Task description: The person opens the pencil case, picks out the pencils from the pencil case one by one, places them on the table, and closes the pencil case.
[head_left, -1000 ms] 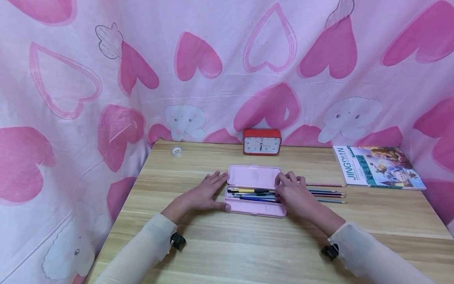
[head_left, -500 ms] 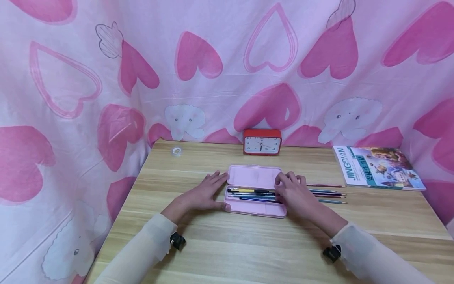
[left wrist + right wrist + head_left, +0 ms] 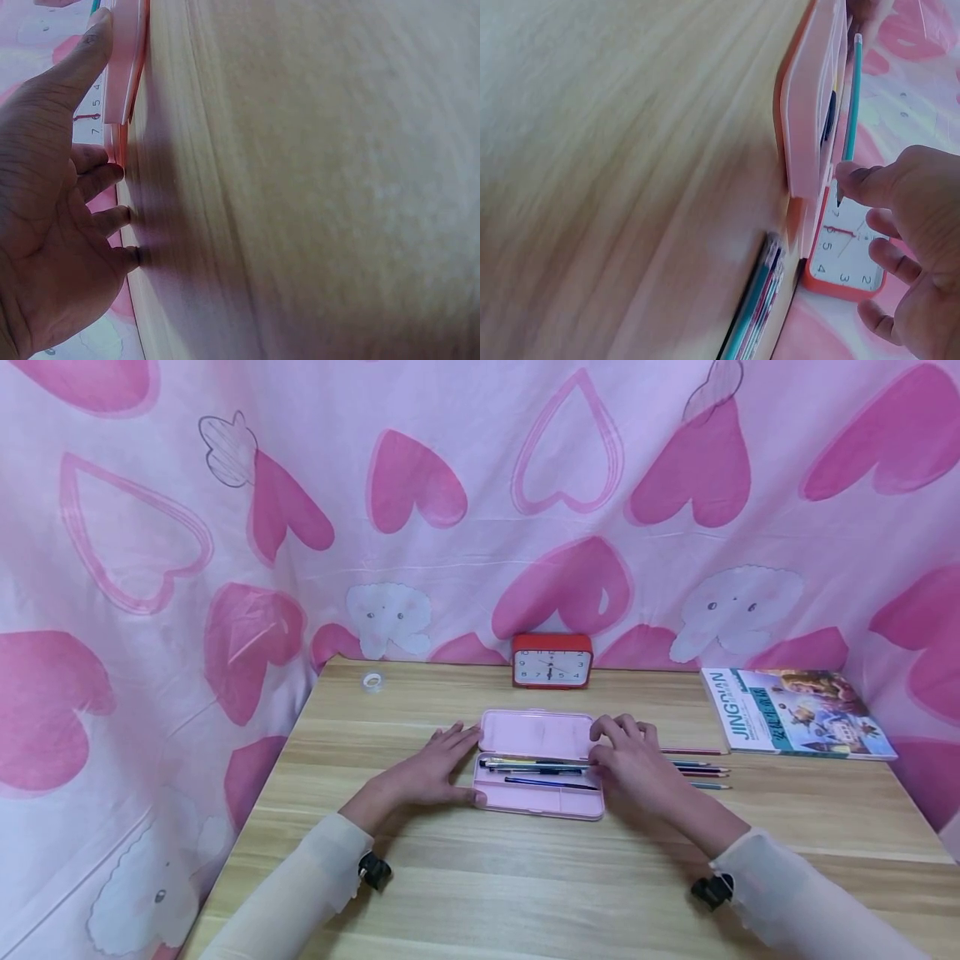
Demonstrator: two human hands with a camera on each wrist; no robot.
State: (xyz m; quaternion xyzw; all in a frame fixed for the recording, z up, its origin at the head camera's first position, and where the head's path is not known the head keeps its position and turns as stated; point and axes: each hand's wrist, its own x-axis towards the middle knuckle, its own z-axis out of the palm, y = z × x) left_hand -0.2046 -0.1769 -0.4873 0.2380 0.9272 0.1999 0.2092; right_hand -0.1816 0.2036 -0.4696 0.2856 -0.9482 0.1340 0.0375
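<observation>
An open pink pencil case (image 3: 517, 799) lies at mid-table with several pens and pencils in its back compartment. My left hand (image 3: 431, 772) touches the case's left end, its fingers extended and the thumb at the front corner. Over the case's right end, my right hand (image 3: 637, 772) pinches a teal pencil (image 3: 853, 112) between thumb and fingers. The right wrist view shows this pencil raised, its dark tip near the thumb. A blue pen (image 3: 547, 782) lies inside the case. More pencils (image 3: 708, 772) lie on the table just right of my right hand.
A red clock (image 3: 552, 667) stands behind the case by the pink curtain. A tape roll (image 3: 372, 682) sits at the back left of the wooden table (image 3: 480, 885). At the back right lies a magazine (image 3: 798, 714).
My right hand has shifted slightly to the right, and the teal pencil now shows raised across the other pens. The left hand stays at the case's left end.
</observation>
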